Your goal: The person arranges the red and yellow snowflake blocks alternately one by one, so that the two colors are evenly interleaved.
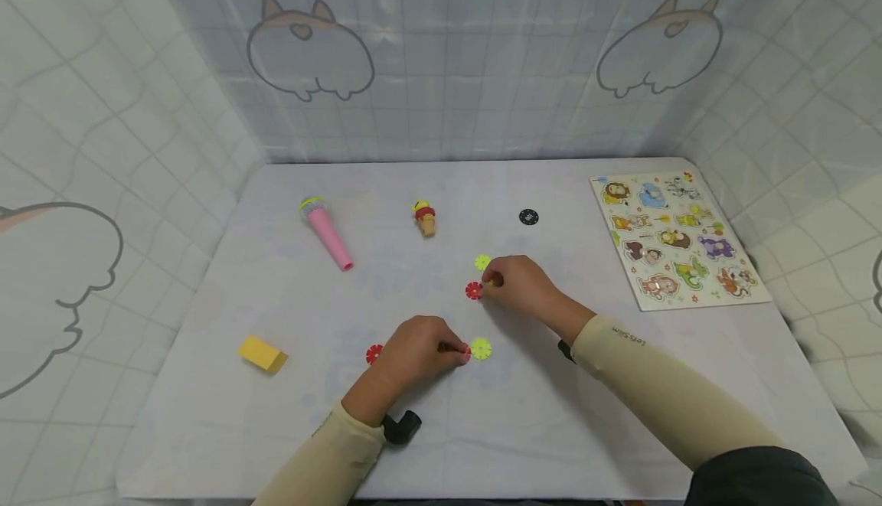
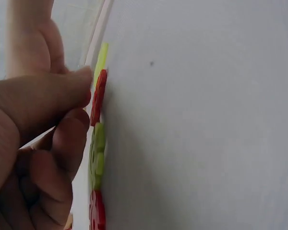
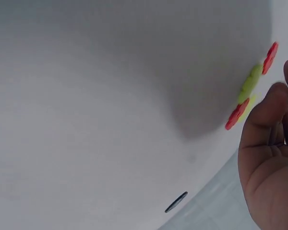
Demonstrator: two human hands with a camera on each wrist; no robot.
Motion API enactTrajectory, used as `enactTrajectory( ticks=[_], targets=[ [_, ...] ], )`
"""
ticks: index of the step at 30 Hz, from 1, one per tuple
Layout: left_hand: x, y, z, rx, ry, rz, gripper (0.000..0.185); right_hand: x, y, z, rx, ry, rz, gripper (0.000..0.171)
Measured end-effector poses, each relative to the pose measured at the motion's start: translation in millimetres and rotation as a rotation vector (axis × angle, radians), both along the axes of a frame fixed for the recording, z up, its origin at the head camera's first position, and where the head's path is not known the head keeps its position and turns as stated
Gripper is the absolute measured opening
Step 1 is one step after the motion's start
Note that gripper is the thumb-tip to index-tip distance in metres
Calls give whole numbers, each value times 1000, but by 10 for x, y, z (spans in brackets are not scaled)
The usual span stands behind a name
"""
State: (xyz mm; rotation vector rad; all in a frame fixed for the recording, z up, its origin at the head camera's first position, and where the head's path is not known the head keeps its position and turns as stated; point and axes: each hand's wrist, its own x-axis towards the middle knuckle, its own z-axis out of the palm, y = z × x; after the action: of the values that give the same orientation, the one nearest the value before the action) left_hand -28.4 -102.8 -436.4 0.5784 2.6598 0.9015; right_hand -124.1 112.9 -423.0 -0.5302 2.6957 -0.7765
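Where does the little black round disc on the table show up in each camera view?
Head: the black disc lies on the far half of the table, between the small toy figure and the animal puzzle board.
Left wrist: not in it.
Right wrist: low centre, seen edge-on as a thin dark sliver.
Shared landmark: the red and green flower pieces.

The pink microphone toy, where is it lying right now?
In the head view, the pink microphone toy lies on the table's far left part, left of the small ice-cream cone toy.
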Motion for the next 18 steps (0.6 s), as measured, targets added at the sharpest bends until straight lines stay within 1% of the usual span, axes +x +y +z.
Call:
enactTrajectory(
  ticks=[2,4,6,9,14,18],
  targets=[
    [0,24,-5,12,14,-15,12,-71,-32,-12,12,3,18,17],
    [-8,59,-16,15,42,-38,10,-115,-71,-16,32,-2,52,21],
    [-23,101,-30,14,68,-63,9,-135,-108,-22,58,-12,75,22],
    [-45,156,-49,10,89,-92,11,-141,-156,-25,99,-9,95,20],
    [-49,189,-62,5,77,-95,14,-149,-227,-22,186,-11,130,17],
    [-40,187,-61,-4,83,-87,15,-161,-275,6,249,-41,155,18]
  ],
)
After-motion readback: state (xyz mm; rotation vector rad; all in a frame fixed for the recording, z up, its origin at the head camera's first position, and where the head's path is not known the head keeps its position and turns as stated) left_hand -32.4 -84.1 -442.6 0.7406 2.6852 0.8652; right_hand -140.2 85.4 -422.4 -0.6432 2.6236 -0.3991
